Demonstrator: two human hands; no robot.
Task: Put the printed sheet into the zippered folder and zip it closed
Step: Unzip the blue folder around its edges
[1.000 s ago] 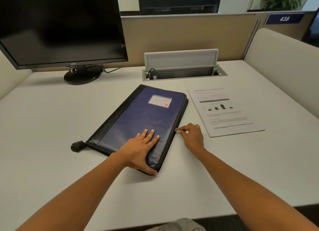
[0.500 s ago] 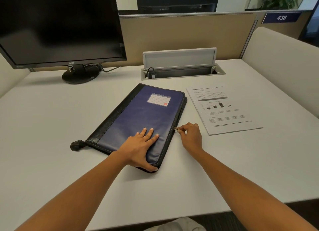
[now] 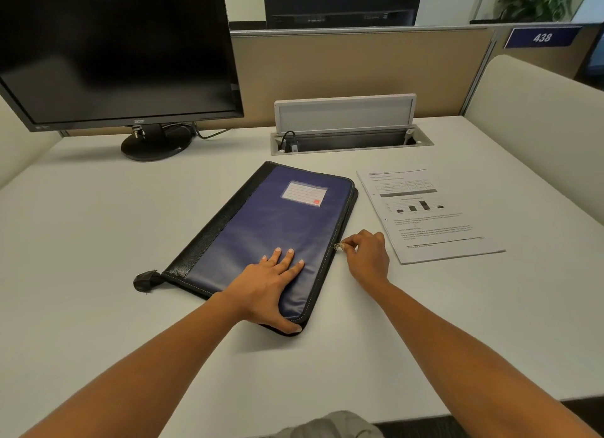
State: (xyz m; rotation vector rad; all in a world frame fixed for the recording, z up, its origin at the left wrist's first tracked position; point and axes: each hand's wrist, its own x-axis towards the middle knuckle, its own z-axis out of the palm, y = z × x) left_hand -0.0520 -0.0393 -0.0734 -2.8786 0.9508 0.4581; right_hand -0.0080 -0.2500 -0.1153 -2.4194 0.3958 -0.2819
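The left hand (image 3: 266,285) lies flat and open on the blue zippered folder (image 3: 277,235), and the right hand (image 3: 367,254) pinches its zipper pull (image 3: 339,247). Farther right, the printed sheet (image 3: 425,215) waits on the worktop (image 3: 98,241). A hard tug could slide the folder or jam the zip.

1. Zippered folder (image 3: 274,228) flat mid-desk (image 3: 98,274), angled.
2. Printed sheet (image 3: 428,215) just right of it, apart.
3. Left hand (image 3: 264,287) on near end; right hand (image 3: 367,254) at right edge, on zipper pull (image 3: 338,246).
4. Monitor (image 3: 111,51) behind-left, cable box (image 3: 349,133) behind.
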